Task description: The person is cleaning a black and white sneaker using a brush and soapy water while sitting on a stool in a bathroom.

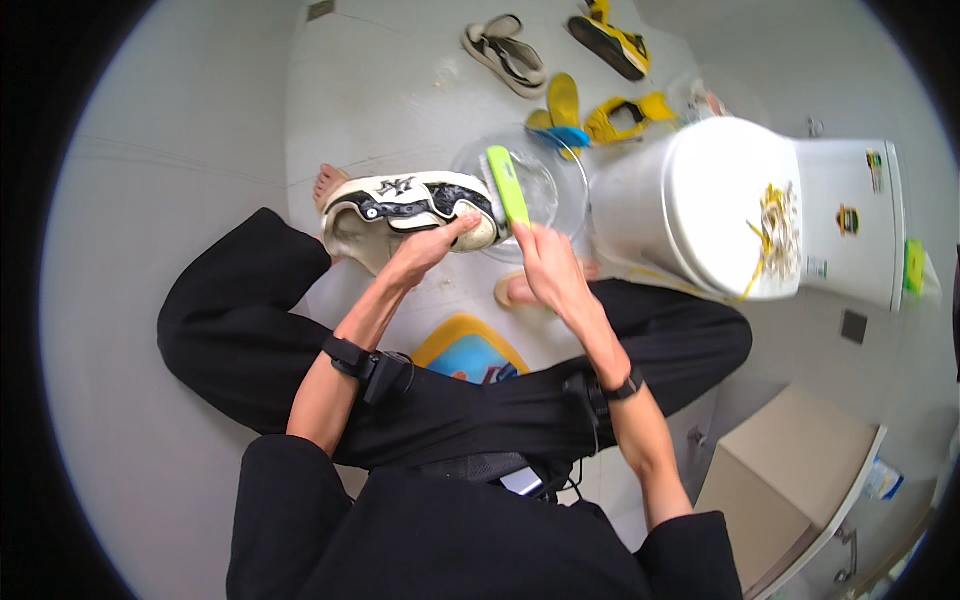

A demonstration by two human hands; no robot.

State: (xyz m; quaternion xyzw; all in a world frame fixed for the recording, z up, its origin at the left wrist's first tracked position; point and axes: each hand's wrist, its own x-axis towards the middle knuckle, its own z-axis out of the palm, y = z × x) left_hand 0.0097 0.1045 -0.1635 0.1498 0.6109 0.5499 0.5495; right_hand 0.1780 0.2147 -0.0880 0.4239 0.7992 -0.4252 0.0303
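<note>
My left hand (429, 249) holds a white and black sneaker (397, 196) by its front part, thumb on the upper near the toe. The shoe lies sideways, its opening facing me and its toe to the right. In my right hand (551, 262) is the handle of a scrub brush with a bright green back (508, 184); its pale bristles face left, at the toe of the sneaker. Behind and below the brush stands a clear round basin (574, 199) with what looks like water in it. The shoe's toe is over the basin's left side.
A white toilet (731, 206) stands right of the basin, with wet shoelaces (780, 232) on its lid. Beyond the basin lie another sneaker (506, 56), yellow insoles (563, 101), a yellow shoe (611, 45) and a yellow shoe piece (619, 120). A beige cabinet (787, 465) is at lower right.
</note>
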